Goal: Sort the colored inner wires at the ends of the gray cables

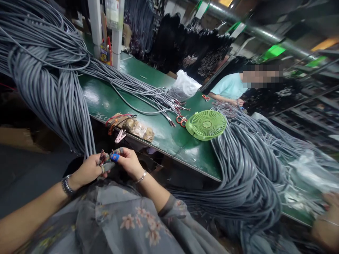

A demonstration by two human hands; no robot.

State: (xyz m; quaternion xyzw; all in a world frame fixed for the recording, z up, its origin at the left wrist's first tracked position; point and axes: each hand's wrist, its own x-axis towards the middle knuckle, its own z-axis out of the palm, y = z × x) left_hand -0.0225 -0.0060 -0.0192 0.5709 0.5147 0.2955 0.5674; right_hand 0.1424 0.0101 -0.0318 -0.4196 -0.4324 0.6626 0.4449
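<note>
Thin wires (102, 156) at eight o'clock in the view, and the left hand (90, 171), the nearer one, has them pinched, tips angled roughly toward twelve! From their three o'clock, the right hand (130, 163) sits close, blue-wrapped thumb (114, 157) and fingers narrow; whether they grip a strand, I can't tell. Grey cables (79, 123) climb toward eleven.

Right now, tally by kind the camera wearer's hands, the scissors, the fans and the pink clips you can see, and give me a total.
Wearer's hands: 2 (left hand, right hand)
Orange-handled scissors: 2 (near pair, far pair)
Green fan: 1
Pink clip: 1
Total: 6
</note>
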